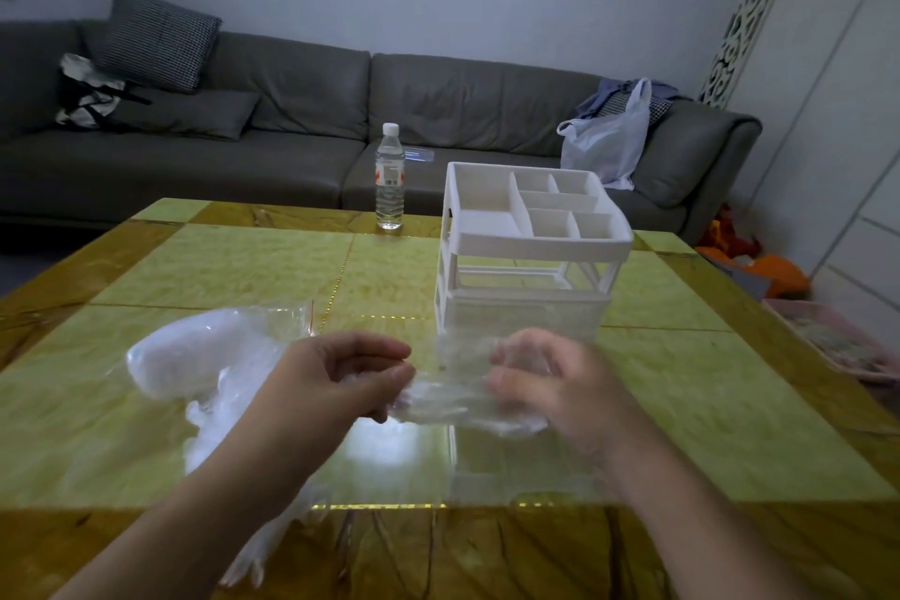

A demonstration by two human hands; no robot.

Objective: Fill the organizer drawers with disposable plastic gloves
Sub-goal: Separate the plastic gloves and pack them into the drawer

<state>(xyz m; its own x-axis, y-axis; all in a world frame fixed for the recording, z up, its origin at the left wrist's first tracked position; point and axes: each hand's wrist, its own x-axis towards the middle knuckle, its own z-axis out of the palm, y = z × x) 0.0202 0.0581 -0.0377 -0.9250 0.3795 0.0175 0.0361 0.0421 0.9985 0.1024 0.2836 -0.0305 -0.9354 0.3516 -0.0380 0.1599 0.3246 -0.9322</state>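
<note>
A white organizer (528, 249) with divided top compartments stands on the table, right of centre; its upper drawer slot looks empty and see-through. A clear drawer (516, 468) lies on the table in front of it, hard to make out. My left hand (341, 375) and my right hand (550, 380) hold a crumpled clear plastic glove (453, 397) stretched between them, just above the table. A clear bag of gloves (204, 351) lies to the left, with loose gloves (253, 555) trailing under my left forearm.
A water bottle (390, 178) stands at the far edge of the yellow-green tiled table (219, 268). Behind it runs a grey sofa (292, 112) with cushions and a white plastic bag (606, 141). Orange toys (769, 268) lie on the floor at right.
</note>
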